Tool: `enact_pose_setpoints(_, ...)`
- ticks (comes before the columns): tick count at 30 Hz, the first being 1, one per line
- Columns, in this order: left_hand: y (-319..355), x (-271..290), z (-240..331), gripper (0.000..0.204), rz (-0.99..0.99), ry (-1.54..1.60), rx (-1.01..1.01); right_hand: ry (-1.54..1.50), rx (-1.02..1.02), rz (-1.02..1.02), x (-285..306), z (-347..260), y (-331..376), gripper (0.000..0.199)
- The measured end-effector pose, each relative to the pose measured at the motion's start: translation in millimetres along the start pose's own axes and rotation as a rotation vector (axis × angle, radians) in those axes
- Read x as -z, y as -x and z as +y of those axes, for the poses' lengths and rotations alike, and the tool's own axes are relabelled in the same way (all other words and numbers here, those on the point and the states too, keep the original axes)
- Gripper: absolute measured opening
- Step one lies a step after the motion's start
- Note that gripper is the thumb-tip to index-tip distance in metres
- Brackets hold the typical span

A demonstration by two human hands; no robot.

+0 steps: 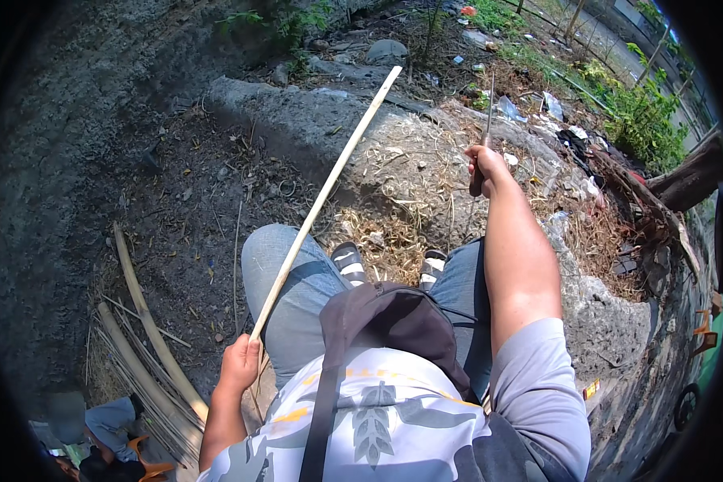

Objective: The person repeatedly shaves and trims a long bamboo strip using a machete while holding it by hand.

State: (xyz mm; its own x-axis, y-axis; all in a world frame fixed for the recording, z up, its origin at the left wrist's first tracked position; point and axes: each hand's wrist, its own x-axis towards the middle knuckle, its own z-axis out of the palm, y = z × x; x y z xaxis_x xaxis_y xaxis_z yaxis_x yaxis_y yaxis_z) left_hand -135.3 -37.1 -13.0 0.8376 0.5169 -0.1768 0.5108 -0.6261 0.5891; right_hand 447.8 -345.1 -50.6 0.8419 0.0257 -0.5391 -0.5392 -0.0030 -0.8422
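Observation:
My left hand (238, 366) is closed round the lower end of a long, pale bamboo strip (323, 195). The strip slants up and away to the right, passing over my left knee (271, 261), with its far end in the air. Out to the right, with the arm stretched forward, my right hand (488, 167) grips a knife (491, 108) by its dark brown handle. Its narrow blade points away from me and stands apart from the strip. A dark bag (394, 317) lies across my lap, its strap over my chest.
Several long bamboo lengths (142, 301) lie at my left. Pale shavings (394, 233) cover the ground around my sandals. Rock ledges (257, 100) rise ahead, with litter and a log (691, 171) at the right. Another person's leg (108, 422) shows at the lower left.

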Motion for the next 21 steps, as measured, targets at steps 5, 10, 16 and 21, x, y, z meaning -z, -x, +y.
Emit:
enact_pose_setpoints(5, -4, -1, 12, 0.034, 0.091, -0.046, 0.051, 0.437, 0.076, -0.007, 3, 1, 1, 0.018)
enact_pose_setpoints(10, -4, -1, 3, 0.037, -0.075, 0.274, 0.289, 0.599, 0.164, 0.038, 0, -3, 7, 0.037)
enact_pose_setpoints(16, -2, 0, -9, 0.042, -0.231, 0.421, 0.338, 0.587, 0.164, 0.040, -2, -3, 10, 0.038)
enact_pose_setpoints(21, -3, 5, -1, 0.042, -0.196, 0.396, 0.313, 0.484, 0.146, 0.056, -3, -1, 16, 0.038)
